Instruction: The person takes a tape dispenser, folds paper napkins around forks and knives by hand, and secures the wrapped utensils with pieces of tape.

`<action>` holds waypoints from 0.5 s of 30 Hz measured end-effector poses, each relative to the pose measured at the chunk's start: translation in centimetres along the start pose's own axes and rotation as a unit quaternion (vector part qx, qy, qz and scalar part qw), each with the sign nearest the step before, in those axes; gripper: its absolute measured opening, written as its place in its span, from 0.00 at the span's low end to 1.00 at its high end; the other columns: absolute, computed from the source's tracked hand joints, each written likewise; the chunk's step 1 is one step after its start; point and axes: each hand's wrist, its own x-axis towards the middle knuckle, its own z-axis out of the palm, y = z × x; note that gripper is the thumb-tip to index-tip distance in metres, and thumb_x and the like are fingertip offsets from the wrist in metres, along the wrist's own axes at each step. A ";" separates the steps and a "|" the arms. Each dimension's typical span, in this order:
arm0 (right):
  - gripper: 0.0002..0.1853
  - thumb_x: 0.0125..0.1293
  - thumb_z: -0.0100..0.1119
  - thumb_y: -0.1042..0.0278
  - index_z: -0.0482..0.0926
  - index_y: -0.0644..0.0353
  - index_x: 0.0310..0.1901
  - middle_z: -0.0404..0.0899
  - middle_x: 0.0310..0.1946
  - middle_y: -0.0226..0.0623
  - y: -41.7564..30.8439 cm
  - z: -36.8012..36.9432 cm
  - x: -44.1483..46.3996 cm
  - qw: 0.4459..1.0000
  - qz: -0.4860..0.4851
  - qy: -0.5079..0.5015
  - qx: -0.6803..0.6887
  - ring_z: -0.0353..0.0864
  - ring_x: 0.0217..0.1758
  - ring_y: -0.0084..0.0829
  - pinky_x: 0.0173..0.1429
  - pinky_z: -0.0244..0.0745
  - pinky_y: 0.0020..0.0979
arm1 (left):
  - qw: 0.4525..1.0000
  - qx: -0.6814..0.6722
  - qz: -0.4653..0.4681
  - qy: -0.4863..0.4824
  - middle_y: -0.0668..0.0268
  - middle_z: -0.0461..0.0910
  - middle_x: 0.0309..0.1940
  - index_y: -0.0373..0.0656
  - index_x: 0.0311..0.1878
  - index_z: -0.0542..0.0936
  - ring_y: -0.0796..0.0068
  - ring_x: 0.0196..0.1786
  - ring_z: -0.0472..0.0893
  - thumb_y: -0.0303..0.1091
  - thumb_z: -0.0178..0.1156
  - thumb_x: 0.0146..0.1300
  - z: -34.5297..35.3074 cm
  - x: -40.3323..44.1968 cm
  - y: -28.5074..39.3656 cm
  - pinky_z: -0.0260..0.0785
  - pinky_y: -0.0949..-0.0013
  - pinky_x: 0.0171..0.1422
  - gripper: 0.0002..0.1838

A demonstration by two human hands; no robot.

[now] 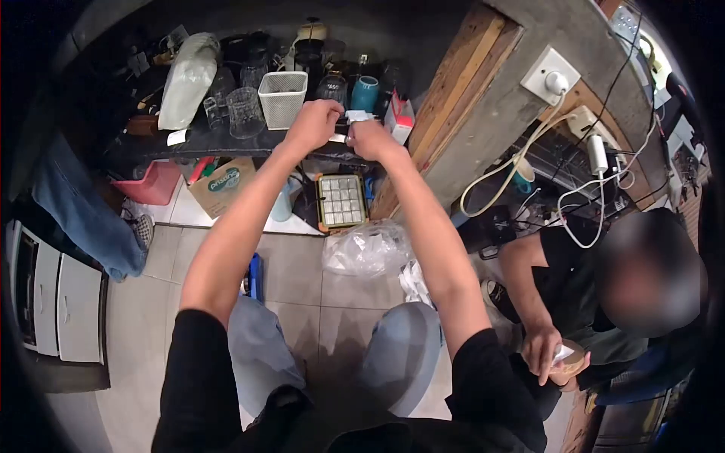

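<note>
Both arms reach forward to the dark shelf. My left hand (311, 125) has its fingers bent and pressed together at the shelf's front edge; what they grip, if anything, is too small to name. Close beside it, my right hand (370, 141) is closed around a small white piece (340, 139) that sticks out toward the left hand. Another small white object (359, 115) shows just above the right-hand fingers. A white mesh basket (282, 106) stands behind the left hand. Behind the right hand are a teal cup (365, 94) and a red-and-white box (399, 119).
On the shelf (219, 145) are glasses (245, 113) and a plastic-wrapped bundle (189, 79). Below stand a solar lamp-like panel (341, 201), clear plastic bag (368, 249) and pink bin (155, 183). A co-worker (555, 302) sits right, holding a round object. Cables (491, 204) hang nearby.
</note>
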 end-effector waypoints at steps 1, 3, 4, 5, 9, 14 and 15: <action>0.11 0.60 0.60 0.68 0.83 0.59 0.44 0.83 0.47 0.50 0.3 0.0 -0.3 1.000 0.008 -0.019 -0.010 0.80 0.56 0.49 0.62 0.70 0.52 | 1.000 -0.004 0.004 0.004 0.48 0.82 0.35 0.38 0.47 0.82 0.45 0.44 0.82 0.29 0.59 0.61 1.2 1.8 -1.4 0.74 0.54 0.51 0.12; 0.14 0.60 0.57 0.72 0.79 0.63 0.49 0.82 0.47 0.53 0.7 -0.5 -1.9 0.998 -0.008 -0.039 -0.040 0.80 0.55 0.52 0.57 0.75 0.50 | 0.990 0.070 0.025 -0.121 0.49 0.83 0.39 0.42 0.46 0.84 0.48 0.47 0.82 0.33 0.62 0.59 3.7 3.9 -3.9 0.74 0.55 0.53 0.12; 0.14 0.60 0.57 0.72 0.79 0.63 0.49 0.82 0.47 0.53 1.0 -0.6 -3.1 0.998 -0.003 -0.040 -0.041 0.80 0.55 0.52 0.57 0.75 0.50 | 0.990 0.066 0.027 -0.123 0.49 0.83 0.39 0.42 0.46 0.84 0.48 0.47 0.82 0.33 0.62 0.59 4.2 3.8 -4.1 0.74 0.55 0.53 0.12; 0.12 0.62 0.56 0.72 0.78 0.64 0.47 0.81 0.45 0.56 1.4 -0.6 -4.1 0.999 0.006 -0.028 -0.027 0.80 0.53 0.53 0.56 0.76 0.49 | 0.981 0.121 0.018 -0.153 0.50 0.83 0.41 0.44 0.45 0.85 0.49 0.47 0.83 0.34 0.63 0.59 4.5 3.8 -4.2 0.75 0.54 0.54 0.11; 0.10 0.64 0.50 0.75 0.75 0.67 0.45 0.80 0.38 0.60 3.0 -1.0 -11.1 0.998 0.024 0.003 0.065 0.79 0.46 0.62 0.49 0.73 0.51 | 0.959 0.237 0.046 -0.151 0.51 0.84 0.40 0.43 0.38 0.86 0.50 0.45 0.84 0.33 0.62 0.58 5.7 3.3 -3.9 0.76 0.52 0.53 0.08; 0.08 0.69 0.51 0.69 0.72 0.63 0.45 0.79 0.30 0.48 3.6 -0.1 -20.4 0.903 0.088 0.035 0.419 0.80 0.33 0.45 0.42 0.71 0.46 | 0.970 0.188 0.088 -0.126 0.51 0.83 0.35 0.40 0.35 0.83 0.48 0.41 0.83 0.30 0.60 0.59 4.5 2.8 -2.5 0.76 0.53 0.47 0.06; 0.07 0.72 0.49 0.68 0.73 0.60 0.47 0.76 0.27 0.38 2.9 -1.3 -21.4 0.889 0.107 0.043 0.443 0.75 0.31 0.32 0.37 0.70 0.36 | 0.979 0.147 0.110 -0.086 0.51 0.83 0.34 0.39 0.35 0.83 0.48 0.41 0.83 0.30 0.60 0.60 3.8 2.6 -1.3 0.75 0.53 0.46 0.06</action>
